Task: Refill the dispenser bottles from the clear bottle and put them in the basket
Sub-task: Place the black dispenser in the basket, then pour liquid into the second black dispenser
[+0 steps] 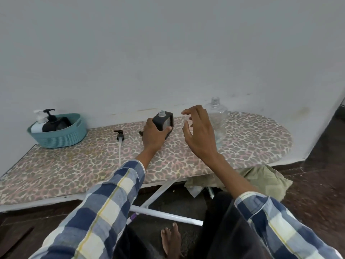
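Note:
A black dispenser bottle (165, 122) stands upright on the leopard-print ironing board (74, 169), its neck uncapped. My left hand (154, 136) grips its body from the left. My right hand (198, 132) hovers with spread, relaxed fingers, holding nothing, just in front of the clear bottle (217, 116), which stands uncapped near the wall. A black pump head (120, 139) with a long white tube lies on the board to the left. A teal basket (59, 134) at the far left holds a white dispenser bottle (38, 124) and a black one (50, 122).
A small dark object (141, 133) peeks out behind my left wrist. The wall runs close behind the board. Below the board are its white metal legs (164, 214), a crumpled olive cloth (265, 182) and my bare foot (170, 240) on the dark floor.

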The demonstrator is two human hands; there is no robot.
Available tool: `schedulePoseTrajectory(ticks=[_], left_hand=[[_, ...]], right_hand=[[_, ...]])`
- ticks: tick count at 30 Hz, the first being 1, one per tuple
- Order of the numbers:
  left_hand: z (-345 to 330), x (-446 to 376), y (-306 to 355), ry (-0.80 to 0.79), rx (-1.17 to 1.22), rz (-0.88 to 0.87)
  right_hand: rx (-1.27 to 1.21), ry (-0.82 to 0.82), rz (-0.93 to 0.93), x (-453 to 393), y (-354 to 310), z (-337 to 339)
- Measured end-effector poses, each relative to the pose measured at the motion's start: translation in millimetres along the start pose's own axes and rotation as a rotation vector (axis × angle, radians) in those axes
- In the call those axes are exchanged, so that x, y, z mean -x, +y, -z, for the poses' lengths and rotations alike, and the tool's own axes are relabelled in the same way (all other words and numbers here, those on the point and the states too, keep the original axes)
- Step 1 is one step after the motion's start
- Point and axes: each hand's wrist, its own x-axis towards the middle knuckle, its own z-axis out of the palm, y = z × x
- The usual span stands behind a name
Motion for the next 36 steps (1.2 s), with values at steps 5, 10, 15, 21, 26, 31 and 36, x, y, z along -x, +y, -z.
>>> schedulePoseTrajectory(ticks=[5,10,15,21,26,31,36], left_hand=[[0,5,1,0.052,0.068,0.068],[20,12,-23,0.073,0.19,0.016],[33,13,-41,-0.02,0.204,-0.061],[22,12,-62,-0.084,0.198,-0.019],[24,12,-67,-0.043,0.318,-0.064],[25,7,-72,-0.003,0.33,-0.064],[22,1,-73,-0.047,0.305,-0.065]], right_hand=[[0.104,0.241,-0.199,8,25,20],[0.07,0.041,-0.579,33,73,7],[-0.097,-0.049,-0.691,39,93,-12],[-0.092,-0.127,-0.454,7,100,-45],[-0.016,-0.136,-0.32,-33,114,-73],[0.009,-0.11,-0.241,-28,127,-97],[0.059,-0.13,-0.215,-21,139,-107]])
